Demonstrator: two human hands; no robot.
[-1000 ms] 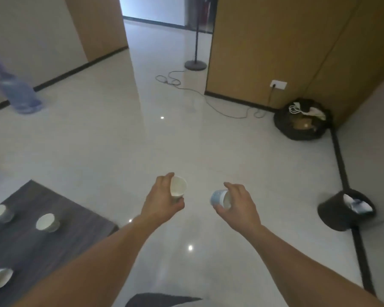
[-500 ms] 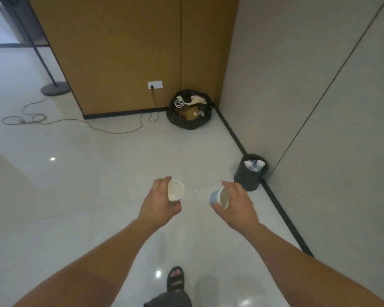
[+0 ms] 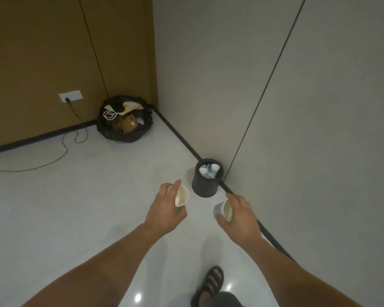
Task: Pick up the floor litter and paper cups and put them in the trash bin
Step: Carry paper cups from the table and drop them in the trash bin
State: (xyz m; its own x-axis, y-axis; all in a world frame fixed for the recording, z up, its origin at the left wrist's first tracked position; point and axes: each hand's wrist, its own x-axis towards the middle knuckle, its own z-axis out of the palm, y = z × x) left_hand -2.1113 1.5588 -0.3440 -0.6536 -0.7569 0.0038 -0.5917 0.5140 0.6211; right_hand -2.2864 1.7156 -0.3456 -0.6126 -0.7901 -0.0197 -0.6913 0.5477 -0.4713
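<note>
My left hand point(image 3: 164, 209) grips a white paper cup point(image 3: 181, 196) tipped on its side, its mouth turned towards me. My right hand point(image 3: 239, 216) holds a second paper cup point(image 3: 223, 210) with a pale blue outside, also tipped sideways. A small black trash bin point(image 3: 203, 186) stands on the floor against the grey wall, just beyond and between both hands. Inside it lie several paper cups point(image 3: 214, 169) and crumpled bits. Both hands are short of the bin, a little above floor level.
A black garbage bag point(image 3: 111, 134) full of paper bags and rubbish sits in the corner at the back. A cable point(image 3: 62, 149) runs from a wall socket point(image 3: 70, 96) across the floor to the left. My sandalled foot point(image 3: 211, 282) is at the bottom.
The view has swung right and come closer to the small bin, which now sits just beyond my hands. Both hands keep hold of their cups.
</note>
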